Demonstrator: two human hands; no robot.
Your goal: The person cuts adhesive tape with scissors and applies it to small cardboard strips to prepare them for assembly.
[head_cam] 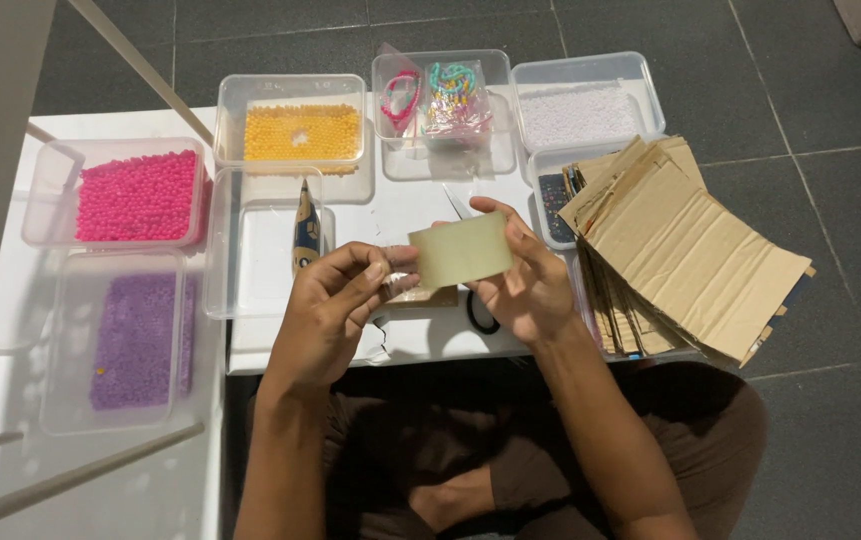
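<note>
Pinching a pale strip (pixel 460 251), seemingly tape, are left hand (pixel 335 305) and right hand (pixel 522 285).

Bare white table (pixel 420 215) lies open just beyond the 2 hands, a narrow lane running far toward the tub of bracelets (pixel 438 100). On the left, the empty clear tub (pixel 262 240) with a patterned cone (pixel 305 232) leaning at its edge blocks the way, with the pink bead tub (pixel 135 195), purple bead tub (pixel 135 340) and yellow bead tub (pixel 300 130) packed around it. On the right, the cardboard stack (pixel 690 255) closes that side. A black ring (pixel 480 318) lies under the right hand.
</note>
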